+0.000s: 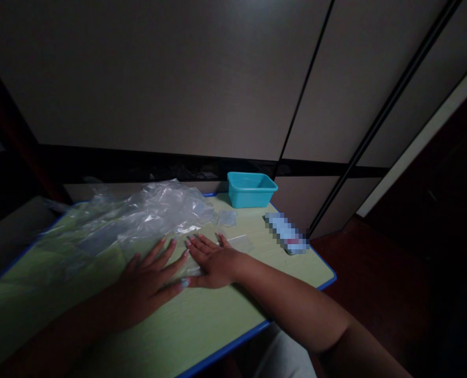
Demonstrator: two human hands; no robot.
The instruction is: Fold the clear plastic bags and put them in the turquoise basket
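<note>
My left hand (154, 275) lies with its fingers spread on the table, close to the near edge of a heap of clear plastic bags (170, 207). Flat beside it, my right hand (211, 260) presses down with fingers stretched on a thin clear plastic piece (194, 269), mostly hidden beneath the palm. Past the right fingertips are a small flat plastic bag (240, 242) and, a little farther back, a small square plastic packet (227, 218). Neither hand is closed round anything.
A turquoise plastic basin (251, 191) stands at the table's back edge. Right of it lies a blurred-out light blue flat object (286, 233). The pale table (201, 331) has a blue rim. Cabinet panels (170, 84) rise directly behind it.
</note>
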